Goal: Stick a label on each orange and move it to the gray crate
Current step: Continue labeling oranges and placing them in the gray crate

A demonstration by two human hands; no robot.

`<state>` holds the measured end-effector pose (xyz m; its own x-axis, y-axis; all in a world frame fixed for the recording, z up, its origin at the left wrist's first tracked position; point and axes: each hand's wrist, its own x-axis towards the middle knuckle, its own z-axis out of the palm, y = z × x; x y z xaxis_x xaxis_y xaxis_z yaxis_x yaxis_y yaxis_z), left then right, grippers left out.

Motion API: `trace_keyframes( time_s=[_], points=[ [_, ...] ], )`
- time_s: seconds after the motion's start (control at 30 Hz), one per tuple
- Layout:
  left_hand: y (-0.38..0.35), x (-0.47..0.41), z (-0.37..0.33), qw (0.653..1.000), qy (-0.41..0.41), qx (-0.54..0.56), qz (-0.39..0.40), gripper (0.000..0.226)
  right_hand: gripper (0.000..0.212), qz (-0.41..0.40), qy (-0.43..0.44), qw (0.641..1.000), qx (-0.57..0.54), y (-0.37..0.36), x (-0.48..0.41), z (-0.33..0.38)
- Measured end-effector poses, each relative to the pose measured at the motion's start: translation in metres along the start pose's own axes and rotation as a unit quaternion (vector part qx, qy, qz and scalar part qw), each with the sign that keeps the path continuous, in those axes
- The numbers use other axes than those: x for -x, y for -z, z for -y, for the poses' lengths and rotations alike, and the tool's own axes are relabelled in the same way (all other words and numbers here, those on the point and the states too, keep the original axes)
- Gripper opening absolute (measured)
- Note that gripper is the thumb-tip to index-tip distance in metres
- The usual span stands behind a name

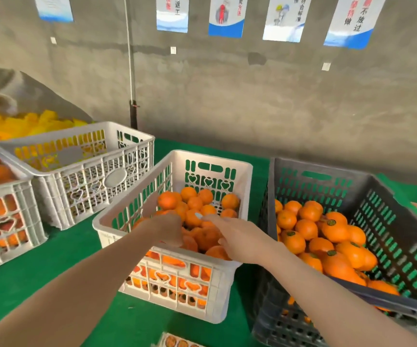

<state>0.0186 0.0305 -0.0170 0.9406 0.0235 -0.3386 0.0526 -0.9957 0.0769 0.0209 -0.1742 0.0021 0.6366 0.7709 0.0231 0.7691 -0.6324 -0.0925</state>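
- The green counter (52,259) lies under both grips and carries all the crates.
- The gray crate (400,216) stands just right of the right grip, touching or almost touching the white crate. It holds a heap of oranges (307,229), several showing green stem ends.
- The white crate (210,157) sits directly below both grips. Its oranges (194,202) are piled under and beyond the fingers.
- Left of the left grip stands a second white crate (82,169), with yellow stuff showing through its far wall. Farther left, a third white crate (4,221) holds more oranges.
- The left grip (168,229) hangs over the near left part of the white crate, fingers curled downward onto the fruit. Blur hides whether it clasps an orange, so I cannot tell.
- The right grip (242,240) is over the near right part of the same crate, close beside the left grip but apart from it. Its forefinger (212,218) is stretched straight toward the left grip, and the other fingers are loosely bent.
- A small pale label (198,215) sits at that forefinger's tip, between the two grips and just above the oranges.
- A sticker sheet (177,341) lies on the counter nearer the person than both grips.
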Motion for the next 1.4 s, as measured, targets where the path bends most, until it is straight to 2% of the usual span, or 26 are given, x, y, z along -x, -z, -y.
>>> trace_keyframes(
  time_s=[0.1,0.17,0.2,0.27,0.3,0.37,0.43,0.5,0.6,0.67,0.7,0.77,0.83,0.87,0.97,1.0,1.07,1.17,1.23,1.27,1.33,1.4],
  points=[
    [0.002,0.006,0.001,0.998,-0.012,0.069,-0.011,0.019,0.061,-0.018,-0.018,0.999,-0.04,-0.001,0.0,-0.001],
    [0.006,0.011,0.008,0.968,-0.018,0.249,-0.024,0.015,0.053,-0.058,-0.033,0.996,-0.066,0.0,0.0,0.0],
    [0.009,0.015,0.011,0.924,-0.015,0.383,-0.021,0.018,0.046,-0.091,-0.044,0.991,-0.089,0.001,-0.001,0.0],
    [0.015,0.025,0.012,0.784,-0.017,0.62,0.012,0.043,0.027,-0.172,-0.076,0.966,-0.176,0.007,0.001,-0.003],
    [0.017,0.03,0.01,0.724,-0.027,0.689,0.022,0.05,0.018,-0.212,-0.1,0.945,-0.23,0.012,0.002,-0.004],
    [0.022,0.042,0.002,0.655,-0.062,0.752,0.042,0.056,0.007,-0.263,-0.147,0.892,-0.337,0.023,0.007,-0.008],
    [0.027,0.05,-0.012,0.612,-0.084,0.784,0.056,0.057,0.004,-0.265,-0.178,0.836,-0.446,0.034,0.015,-0.009],
    [0.029,0.055,-0.026,0.581,-0.087,0.807,0.069,0.058,0.005,-0.249,-0.176,0.798,-0.52,0.043,0.026,-0.004],
    [0.033,0.064,-0.05,0.532,-0.088,0.836,0.104,0.053,0.007,-0.242,-0.135,0.782,-0.558,0.05,0.044,0.003],
    [0.035,0.068,-0.066,0.499,-0.088,0.853,0.122,0.053,0.007,-0.261,-0.111,0.79,-0.544,0.053,0.054,0.005],
    [0.036,0.069,-0.073,0.487,-0.087,0.859,0.13,0.052,0.014,-0.274,-0.098,0.802,-0.522,0.054,0.058,0.004],
    [0.039,0.073,-0.088,0.479,-0.073,0.864,0.138,0.051,0.045,-0.279,-0.061,0.843,-0.456,0.056,0.069,-0.001],
    [0.041,0.077,-0.103,0.469,-0.036,0.867,0.164,0.061,0.074,-0.255,-0.023,0.885,-0.389,0.059,0.078,-0.006],
    [0.041,0.079,-0.109,0.477,-0.02,0.86,0.179,0.069,0.085,-0.245,-0.011,0.898,-0.365,0.06,0.082,-0.009],
    [0.039,0.08,-0.125,0.583,-0.029,0.795,0.163,0.078,0.1,-0.243,-0.006,0.913,-0.327,0.062,0.093,-0.015],
    [0.039,0.082,-0.129,0.599,-0.045,0.787,0.141,0.077,0.1,-0.248,-0.015,0.912,-0.326,0.062,0.097,-0.017],
    [0.04,0.087,-0.136,0.599,-0.094,0.786,0.119,0.075,0.095,-0.255,-0.049,0.895,-0.364,0.061,0.107,-0.021],
    [0.036,0.093,-0.141,0.593,-0.227,0.761,0.132,0.083,0.085,-0.27,-0.145,0.825,-0.474,0.062,0.119,-0.026],
    [0.029,0.095,-0.145,0.63,-0.3,0.705,0.125,0.096,0.077,-0.279,-0.213,0.772,-0.531,0.064,0.124,-0.027],
    [0.026,0.095,-0.149,0.654,-0.319,0.679,0.096,0.095,0.072,-0.281,-0.234,0.755,-0.545,0.065,0.127,-0.027],
    [0.023,0.095,-0.155,0.677,-0.311,0.667,0.029,0.083,0.064,-0.27,-0.248,0.741,-0.562,0.069,0.134,-0.025],
    [0.023,0.095,-0.161,0.664,-0.293,0.688,0.023,0.067,0.058,-0.249,-0.237,0.749,-0.566,0.073,0.144,-0.023]
  ],
)
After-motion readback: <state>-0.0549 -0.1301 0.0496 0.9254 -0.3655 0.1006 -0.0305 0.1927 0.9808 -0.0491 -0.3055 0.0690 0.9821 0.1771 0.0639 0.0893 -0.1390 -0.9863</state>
